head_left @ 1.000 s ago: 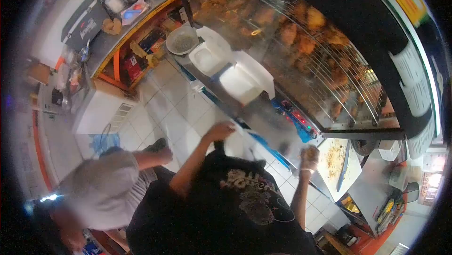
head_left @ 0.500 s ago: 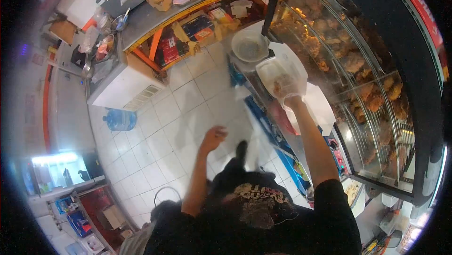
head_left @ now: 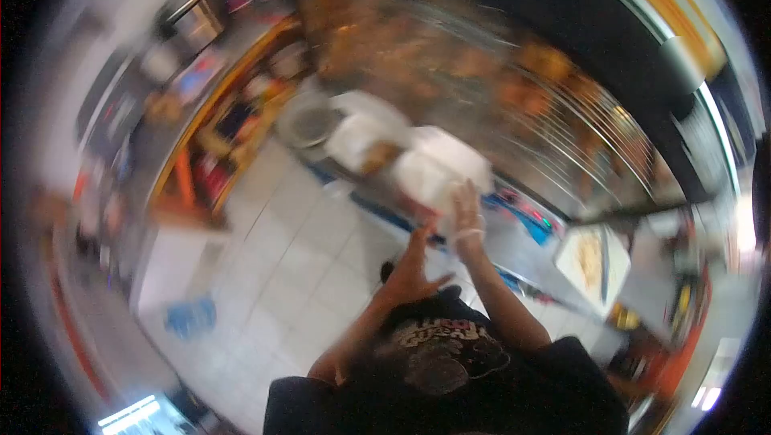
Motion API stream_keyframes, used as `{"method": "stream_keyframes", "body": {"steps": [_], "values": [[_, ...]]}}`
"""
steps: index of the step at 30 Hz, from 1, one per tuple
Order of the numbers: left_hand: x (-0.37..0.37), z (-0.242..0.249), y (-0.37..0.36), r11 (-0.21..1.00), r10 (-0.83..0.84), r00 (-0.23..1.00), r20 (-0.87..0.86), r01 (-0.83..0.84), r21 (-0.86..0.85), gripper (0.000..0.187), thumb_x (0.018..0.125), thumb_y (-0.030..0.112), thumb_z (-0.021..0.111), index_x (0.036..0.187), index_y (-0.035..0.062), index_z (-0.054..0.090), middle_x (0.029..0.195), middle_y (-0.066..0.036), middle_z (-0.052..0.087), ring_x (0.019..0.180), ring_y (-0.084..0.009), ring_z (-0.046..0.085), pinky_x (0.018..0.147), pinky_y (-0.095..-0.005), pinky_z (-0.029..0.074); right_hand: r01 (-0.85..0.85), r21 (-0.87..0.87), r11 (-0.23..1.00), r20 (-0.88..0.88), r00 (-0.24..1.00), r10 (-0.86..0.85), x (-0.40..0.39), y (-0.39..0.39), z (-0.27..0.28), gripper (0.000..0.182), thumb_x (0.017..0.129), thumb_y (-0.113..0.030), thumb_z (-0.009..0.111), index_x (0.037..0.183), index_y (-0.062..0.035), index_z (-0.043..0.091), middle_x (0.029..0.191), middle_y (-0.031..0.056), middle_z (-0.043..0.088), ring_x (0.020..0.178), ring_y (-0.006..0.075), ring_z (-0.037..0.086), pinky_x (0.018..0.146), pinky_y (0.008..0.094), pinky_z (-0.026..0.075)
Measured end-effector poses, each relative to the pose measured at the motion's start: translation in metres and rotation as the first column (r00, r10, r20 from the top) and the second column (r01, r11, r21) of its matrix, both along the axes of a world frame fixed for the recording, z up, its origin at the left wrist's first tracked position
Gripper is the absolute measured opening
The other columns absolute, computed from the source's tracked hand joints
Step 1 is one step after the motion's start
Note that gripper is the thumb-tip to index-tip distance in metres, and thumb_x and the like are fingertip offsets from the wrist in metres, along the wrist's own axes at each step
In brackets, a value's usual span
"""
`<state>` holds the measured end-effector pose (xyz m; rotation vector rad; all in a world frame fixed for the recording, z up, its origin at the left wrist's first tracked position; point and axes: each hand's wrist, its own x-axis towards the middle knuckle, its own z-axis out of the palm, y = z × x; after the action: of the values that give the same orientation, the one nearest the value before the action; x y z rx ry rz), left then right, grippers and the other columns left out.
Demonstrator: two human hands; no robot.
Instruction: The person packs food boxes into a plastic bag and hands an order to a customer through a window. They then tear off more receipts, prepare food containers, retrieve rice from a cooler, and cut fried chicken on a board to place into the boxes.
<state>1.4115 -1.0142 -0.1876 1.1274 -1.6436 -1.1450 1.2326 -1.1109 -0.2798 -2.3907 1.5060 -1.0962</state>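
Note:
My right hand (head_left: 467, 216) is at the near edge of an open white takeaway box (head_left: 442, 158), fingers stretched out, holding nothing I can see. What looks like a clear plastic glove covers it. Close by on the left, my left hand (head_left: 411, 270) hangs in front of the counter with its thumb spread and nothing visible in it. Another open white box (head_left: 347, 146) stands to the left, with a brown piece of food (head_left: 380, 159) at its right side. Beside that is a round, pale bowl (head_left: 291, 123). Motion blurs the view.
Behind the boxes rises a glass display case (head_left: 482, 65) with wire racks and browned food. On the right lies a white tray (head_left: 569, 265) of pale food with a long dark utensil. A blue water jug (head_left: 191, 317) is on the tiled floor (head_left: 293, 262), left.
My view has swung to the right. The right hand has left the food-holding box and moved to the right-hand box. My left hand has come up beside it, its fingers spreading.

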Motion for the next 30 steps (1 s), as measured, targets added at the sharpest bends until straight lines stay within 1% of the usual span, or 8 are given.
{"method": "stream_keyframes", "body": {"steps": [3, 5, 9, 11, 16, 19, 25, 30], "values": [[-0.076, 0.021, -0.023, 0.994, -0.058, 0.995, 0.086, 0.066, -0.092, 0.086, 0.085, 0.023, 0.074, 0.150, 0.0018, 0.022, 0.139, -0.023, 0.040, 0.117, -0.0313, 0.050, 0.094, -0.0423, 0.046, 0.295, -0.052, 0.954, -0.066, 0.952, -0.298, -0.053, 0.035, 0.030, 0.067, 0.090, -0.010, 0.064, 0.149, -0.0089, 0.031, 0.150, 0.0296, 0.031, 0.138, 0.0393, 0.038, 0.113, 0.0434, 0.035], [-0.125, 0.042, -0.026, 0.983, -0.124, 0.962, 0.244, 0.153, -0.103, 0.081, 0.085, 0.016, 0.072, 0.148, -0.0003, 0.024, 0.142, -0.026, 0.039, 0.131, -0.0393, 0.043, 0.105, -0.0484, 0.038, 0.168, 0.100, 0.981, 0.718, 0.670, -0.189, -0.082, 0.042, 0.014, 0.070, 0.094, -0.023, 0.063, 0.150, -0.0040, 0.025, 0.145, 0.0253, 0.040, 0.131, 0.0321, 0.046, 0.105, 0.0386, 0.042], [-0.215, 0.041, -0.025, 0.902, -0.222, 0.934, 0.282, 0.306, -0.304, 0.078, 0.084, 0.014, 0.072, 0.147, 0.0023, 0.027, 0.142, -0.025, 0.042, 0.131, -0.0393, 0.042, 0.105, -0.0487, 0.038, 0.331, 0.284, 0.900, 0.730, 0.533, -0.427, -0.149, 0.072, 0.043, 0.077, 0.097, -0.035, 0.061, 0.151, 0.0014, 0.020, 0.136, 0.0207, 0.050, 0.121, 0.0250, 0.051, 0.098, 0.0345, 0.044], [-0.257, 0.042, -0.029, 0.902, -0.239, 0.898, 0.368, 0.346, -0.259, 0.077, 0.084, 0.014, 0.072, 0.147, 0.0037, 0.028, 0.142, -0.023, 0.042, 0.131, -0.0386, 0.043, 0.104, -0.0486, 0.038, 0.224, 0.475, 0.851, 0.863, 0.067, -0.500, -0.160, 0.102, 0.141, 0.080, 0.096, -0.038, 0.060, 0.151, 0.0030, 0.019, 0.127, 0.0186, 0.055, 0.113, 0.0224, 0.054, 0.095, 0.0339, 0.044], [-0.355, -0.018, -0.054, 0.957, -0.234, 0.967, 0.099, 0.247, -0.153, 0.032, 0.092, 0.011, 0.055, 0.123, 0.0022, 0.056, 0.122, -0.017, 0.059, 0.116, -0.0290, 0.055, 0.099, -0.0403, 0.043, 0.600, 0.208, 0.773, 0.666, 0.492, -0.561, -0.191, 0.137, 0.074, 0.051, 0.098, -0.010, 0.050, 0.146, -0.0007, 0.034, 0.144, 0.0305, 0.038, 0.136, 0.0401, 0.038, 0.110, 0.0435, 0.033], [-0.390, -0.072, -0.064, 0.989, -0.148, 0.988, 0.048, 0.148, -0.007, 0.035, 0.083, 0.012, 0.067, 0.116, 0.0042, 0.058, 0.110, -0.013, 0.061, 0.106, -0.0251, 0.058, 0.092, -0.0361, 0.045, 0.303, 0.297, 0.906, 0.399, 0.822, -0.406, -0.208, 0.191, 0.090, 0.061, 0.090, -0.005, 0.059, 0.145, -0.0010, 0.034, 0.151, 0.0246, 0.031, 0.138, 0.0382, 0.036, 0.113, 0.0388, 0.032], [-0.387, -0.065, -0.034, 0.941, -0.305, 0.947, 0.102, 0.282, 0.189, 0.052, 0.078, 0.002, 0.072, 0.123, 0.0047, 0.047, 0.109, -0.013, 0.060, 0.092, -0.0237, 0.063, 0.078, -0.0339, 0.052, 0.687, 0.348, 0.638, 0.211, 0.606, -0.767, -0.301, 0.199, 0.144, 0.041, 0.080, -0.006, 0.072, 0.117, -0.0021, 0.054, 0.118, 0.0193, 0.051, 0.110, 0.0298, 0.057, 0.094, 0.0403, 0.048], [-0.381, -0.067, -0.017, 0.835, -0.446, 0.887, -0.120, 0.461, 0.301, 0.065, 0.083, 0.001, 0.071, 0.138, 0.0060, 0.037, 0.123, -0.014, 0.052, 0.100, -0.0207, 0.060, 0.083, -0.0331, 0.052, 0.205, 0.771, 0.603, 0.460, 0.475, -0.750, -0.386, 0.171, 0.062, 0.019, 0.075, -0.003, 0.069, 0.093, -0.0010, 0.067, 0.079, 0.0190, 0.065, 0.081, 0.0397, 0.065, 0.082, 0.0464, 0.053]]}}
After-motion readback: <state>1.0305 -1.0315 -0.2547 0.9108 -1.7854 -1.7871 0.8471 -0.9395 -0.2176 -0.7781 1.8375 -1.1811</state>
